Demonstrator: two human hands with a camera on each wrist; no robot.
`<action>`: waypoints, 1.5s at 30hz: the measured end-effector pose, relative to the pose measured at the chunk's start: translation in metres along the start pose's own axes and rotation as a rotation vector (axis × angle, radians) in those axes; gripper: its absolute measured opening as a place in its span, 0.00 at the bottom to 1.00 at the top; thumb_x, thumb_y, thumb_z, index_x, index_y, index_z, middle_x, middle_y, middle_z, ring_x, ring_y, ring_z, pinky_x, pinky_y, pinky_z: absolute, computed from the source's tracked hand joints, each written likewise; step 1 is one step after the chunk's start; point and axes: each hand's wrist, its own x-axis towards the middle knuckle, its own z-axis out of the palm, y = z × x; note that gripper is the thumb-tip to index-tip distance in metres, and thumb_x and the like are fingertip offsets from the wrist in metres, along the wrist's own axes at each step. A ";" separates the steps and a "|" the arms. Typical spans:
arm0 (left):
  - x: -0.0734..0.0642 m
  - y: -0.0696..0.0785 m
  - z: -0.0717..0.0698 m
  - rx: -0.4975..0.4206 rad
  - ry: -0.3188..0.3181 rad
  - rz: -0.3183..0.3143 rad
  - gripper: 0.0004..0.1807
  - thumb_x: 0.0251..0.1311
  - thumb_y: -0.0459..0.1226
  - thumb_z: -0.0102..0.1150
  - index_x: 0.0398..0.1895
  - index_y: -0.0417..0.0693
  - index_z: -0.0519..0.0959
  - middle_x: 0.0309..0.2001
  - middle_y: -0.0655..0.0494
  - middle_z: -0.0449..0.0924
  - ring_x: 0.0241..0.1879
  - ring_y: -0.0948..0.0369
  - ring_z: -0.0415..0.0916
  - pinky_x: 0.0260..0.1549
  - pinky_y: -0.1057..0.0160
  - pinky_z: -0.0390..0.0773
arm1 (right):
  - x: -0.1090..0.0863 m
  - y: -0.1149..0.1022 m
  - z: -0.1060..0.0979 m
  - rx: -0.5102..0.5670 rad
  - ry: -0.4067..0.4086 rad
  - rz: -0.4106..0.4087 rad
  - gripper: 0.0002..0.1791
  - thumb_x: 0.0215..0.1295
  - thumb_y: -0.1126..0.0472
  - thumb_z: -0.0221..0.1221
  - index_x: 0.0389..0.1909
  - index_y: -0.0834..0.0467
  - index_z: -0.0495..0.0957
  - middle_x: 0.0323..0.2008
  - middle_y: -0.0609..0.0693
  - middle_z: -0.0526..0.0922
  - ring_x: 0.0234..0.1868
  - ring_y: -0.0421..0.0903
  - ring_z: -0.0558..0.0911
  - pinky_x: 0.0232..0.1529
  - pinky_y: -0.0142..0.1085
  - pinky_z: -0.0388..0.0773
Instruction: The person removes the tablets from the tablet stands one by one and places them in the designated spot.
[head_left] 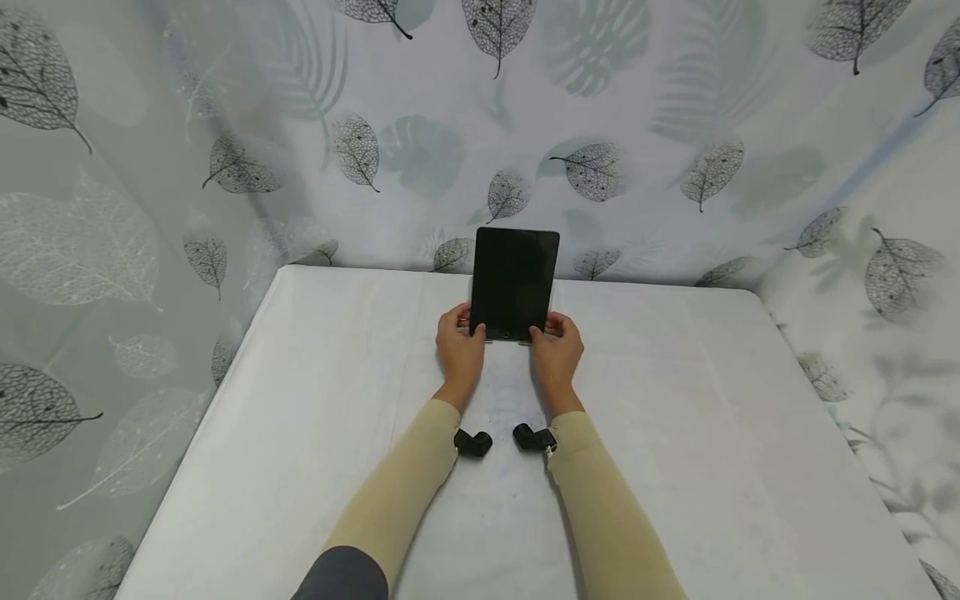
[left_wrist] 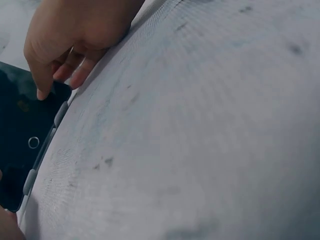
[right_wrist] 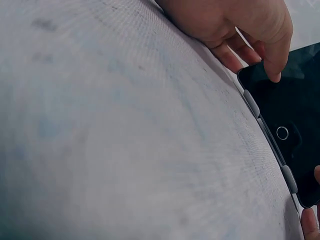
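A black tablet (head_left: 514, 282) with a dark screen and a round home button stands upright, leaning back slightly, near the table's far edge. Two small grey tabs (right_wrist: 252, 103) sit along its bottom edge, like the lips of a stand; whatever is behind the tablet is hidden. My left hand (head_left: 461, 348) grips the lower left corner, thumb on the front and the other fingers behind. At the lower right corner, my right hand (head_left: 557, 354) pinches the tablet the same way. Both wrist views show a thumb pressing the screen side near a corner.
A white cloth covers the table (head_left: 675, 433). Leaf-patterned curtains (head_left: 420, 150) hang behind it and along both sides. Small black wrist cameras (head_left: 474, 443) are fixed at the sleeve cuffs, facing each other.
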 end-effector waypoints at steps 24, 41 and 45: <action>0.010 0.004 -0.016 -0.143 -0.078 -0.035 0.22 0.56 0.22 0.68 0.54 0.42 0.83 0.46 0.44 0.84 0.44 0.51 0.79 0.43 0.64 0.80 | -0.002 -0.007 -0.004 0.099 -0.065 0.037 0.18 0.62 0.71 0.67 0.52 0.69 0.78 0.44 0.62 0.79 0.45 0.52 0.77 0.50 0.36 0.74; 0.022 0.041 -0.055 -0.273 -0.101 -0.012 0.22 0.54 0.20 0.67 0.54 0.40 0.86 0.49 0.40 0.87 0.38 0.60 0.77 0.36 0.75 0.76 | -0.011 -0.040 -0.006 0.387 -0.108 0.052 0.20 0.59 0.77 0.67 0.52 0.72 0.77 0.44 0.55 0.81 0.46 0.41 0.80 0.48 0.23 0.79; 0.016 0.069 -0.075 -0.282 -0.083 -0.003 0.22 0.54 0.18 0.65 0.55 0.34 0.84 0.51 0.35 0.86 0.41 0.49 0.78 0.37 0.74 0.75 | -0.017 -0.053 -0.001 0.458 -0.117 0.011 0.19 0.59 0.77 0.67 0.52 0.72 0.78 0.43 0.53 0.82 0.45 0.41 0.82 0.48 0.25 0.81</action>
